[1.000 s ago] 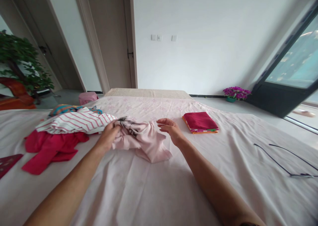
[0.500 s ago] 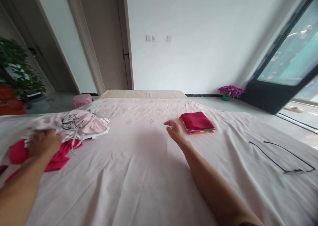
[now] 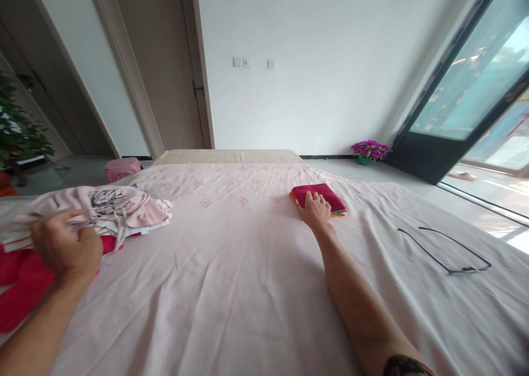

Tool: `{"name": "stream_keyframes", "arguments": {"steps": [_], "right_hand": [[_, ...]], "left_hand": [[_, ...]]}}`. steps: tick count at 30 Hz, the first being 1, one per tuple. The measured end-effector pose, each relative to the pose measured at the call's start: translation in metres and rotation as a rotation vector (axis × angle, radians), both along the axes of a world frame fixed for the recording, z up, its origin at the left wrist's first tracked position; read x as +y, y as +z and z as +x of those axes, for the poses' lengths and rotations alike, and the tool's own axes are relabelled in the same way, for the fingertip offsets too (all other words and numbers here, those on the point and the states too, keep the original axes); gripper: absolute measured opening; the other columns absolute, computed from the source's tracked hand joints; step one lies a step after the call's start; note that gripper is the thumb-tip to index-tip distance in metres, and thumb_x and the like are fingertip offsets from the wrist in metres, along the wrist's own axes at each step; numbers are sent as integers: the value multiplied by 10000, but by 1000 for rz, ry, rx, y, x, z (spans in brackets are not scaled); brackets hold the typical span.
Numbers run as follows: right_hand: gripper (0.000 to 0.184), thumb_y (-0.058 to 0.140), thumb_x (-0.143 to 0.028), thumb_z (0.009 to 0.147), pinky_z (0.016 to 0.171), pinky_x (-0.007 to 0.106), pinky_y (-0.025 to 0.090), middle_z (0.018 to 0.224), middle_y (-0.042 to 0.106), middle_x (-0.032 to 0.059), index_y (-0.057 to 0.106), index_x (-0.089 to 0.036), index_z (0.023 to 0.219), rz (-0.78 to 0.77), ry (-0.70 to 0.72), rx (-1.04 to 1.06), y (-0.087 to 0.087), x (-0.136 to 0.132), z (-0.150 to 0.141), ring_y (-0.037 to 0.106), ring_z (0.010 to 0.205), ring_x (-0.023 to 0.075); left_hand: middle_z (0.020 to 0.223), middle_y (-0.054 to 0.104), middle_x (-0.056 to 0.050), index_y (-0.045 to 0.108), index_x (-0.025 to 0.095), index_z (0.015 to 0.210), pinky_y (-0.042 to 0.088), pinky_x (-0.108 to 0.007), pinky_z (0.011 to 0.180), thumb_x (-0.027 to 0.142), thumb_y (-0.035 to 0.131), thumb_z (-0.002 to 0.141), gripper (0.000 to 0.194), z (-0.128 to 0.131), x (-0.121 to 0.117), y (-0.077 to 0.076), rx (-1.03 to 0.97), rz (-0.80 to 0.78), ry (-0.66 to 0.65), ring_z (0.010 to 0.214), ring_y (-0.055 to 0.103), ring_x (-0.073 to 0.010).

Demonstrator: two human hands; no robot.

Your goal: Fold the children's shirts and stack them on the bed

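My left hand (image 3: 68, 246) is at the loose clothes on the left, its fingers curled inward; what they hold, if anything, is hidden. Around it lie a pale pink garment (image 3: 134, 208) with a dark print and white drawstring, a white striped cloth (image 3: 19, 238) and a red garment (image 3: 25, 288). On the right, my right hand (image 3: 316, 210) rests on a folded stack of cloth (image 3: 326, 191), red on top with orange and green edges below. Its fingers are spread over the top.
A pale pink patterned sheet (image 3: 231, 277) covers the broad surface. Black-framed glasses (image 3: 446, 266) lie at the right. Beyond are a pink stool (image 3: 123, 169), a potted plant with purple flowers (image 3: 371, 150), a leafy plant (image 3: 19, 128) and a glass door (image 3: 458, 84).
My right hand has moved right and come down onto the folded stack. My left hand has turned and its fingers have curled; the red garment beneath has shifted left. The view has swung slightly right.
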State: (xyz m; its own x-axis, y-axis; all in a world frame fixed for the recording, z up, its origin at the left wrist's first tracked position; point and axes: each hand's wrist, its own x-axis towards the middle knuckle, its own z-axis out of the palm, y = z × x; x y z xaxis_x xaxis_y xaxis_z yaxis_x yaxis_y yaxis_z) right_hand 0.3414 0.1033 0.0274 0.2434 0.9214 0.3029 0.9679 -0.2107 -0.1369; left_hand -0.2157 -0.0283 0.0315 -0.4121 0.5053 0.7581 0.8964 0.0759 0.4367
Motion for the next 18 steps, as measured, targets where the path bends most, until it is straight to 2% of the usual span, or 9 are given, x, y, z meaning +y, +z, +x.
{"name": "stream_keyframes", "arguments": {"steps": [1,3,6,8,10,13,15,16,18], "right_hand": [[571,568,-312,849,1039,468,316,1401,495,185,471,-153,1389,14,5,4,1,0,3,408,1319,335],[434,510,-288,880,965,436,384,1251,609,171,569,-169,1294,30,10,46,6,-1,8,529,1196,316],[368,493,-275,878,872,423,430,1048,686,150,648,-184,1199,48,-31,166,21,-5,15,619,1021,298],[372,518,-289,848,827,417,447,975,699,126,668,-197,1176,140,-33,288,34,-7,17,637,939,286],[369,546,-300,802,746,369,473,889,701,80,684,-209,1132,262,51,540,46,-10,12,643,826,246],[345,577,-315,739,576,269,471,739,669,10,677,-200,1048,344,291,1185,59,-15,-13,594,624,162],[305,604,-292,697,513,236,457,668,637,-15,658,-190,979,289,393,1581,58,-17,-41,552,557,134],[277,609,-267,679,504,229,459,647,626,-20,647,-189,942,239,400,1711,54,-19,-56,545,548,129],[249,588,-227,674,535,236,485,669,638,-6,632,-186,915,100,382,1818,39,-22,-84,572,588,136]], "left_hand": [[1170,583,-134,559,135,1135,371,-553,1048,129,465,759,387,14,1,-4,33,33,-8,1201,461,-331],[1100,635,-105,594,149,1068,444,-461,1013,121,466,757,337,40,4,-15,129,45,-126,1110,555,-275],[1073,670,-94,615,167,1037,458,-403,1009,102,422,766,340,65,11,-36,258,-66,-366,1071,605,-235],[1079,686,-87,631,185,1042,453,-387,1012,97,403,766,369,72,15,-48,292,-172,-452,1064,624,-225],[1079,697,-84,642,193,1041,457,-375,1005,104,390,765,384,73,19,-56,282,-253,-483,1060,634,-224],[1087,701,-82,649,190,1031,468,-358,989,123,375,767,387,69,22,-60,223,-312,-468,1074,637,-226],[1100,705,-68,654,199,1021,470,-331,982,140,376,773,377,65,22,-60,184,-346,-461,1085,639,-215],[1102,709,-57,657,205,1015,472,-316,977,149,378,780,369,64,22,-60,162,-364,-455,1083,643,-207],[1097,719,-39,661,212,1011,478,-295,962,165,382,795,356,60,21,-61,119,-401,-445,1062,656,-193]]}}
